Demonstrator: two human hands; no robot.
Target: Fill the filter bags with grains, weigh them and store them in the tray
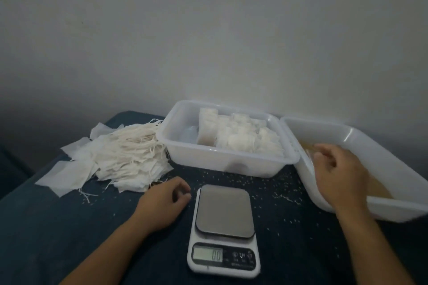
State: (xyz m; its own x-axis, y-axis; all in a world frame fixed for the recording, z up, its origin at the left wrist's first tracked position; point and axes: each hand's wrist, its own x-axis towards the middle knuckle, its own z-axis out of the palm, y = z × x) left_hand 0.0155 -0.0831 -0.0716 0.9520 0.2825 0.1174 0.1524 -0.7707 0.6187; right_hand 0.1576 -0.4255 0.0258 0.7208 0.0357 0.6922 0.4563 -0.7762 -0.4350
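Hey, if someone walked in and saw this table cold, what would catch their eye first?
Probably the big heap of empty filter bags with loose strings at the left, and the clear tray of filled bags behind the scale, whose platform is bare. The right hand reaches into the tilted tub of grains; the left hand rests near the scale.

White plastic digital kitchen scale with brushed steel weighing plate (224, 229): pale backlit display window (207, 254) at the front left of its base, dark digits reading "0.0" at the right end of the window. Black control panel (242, 256) beside the display: three small button markings and a line of fine print beneath them, too blurred to read. No other text, label, brand or number legible.
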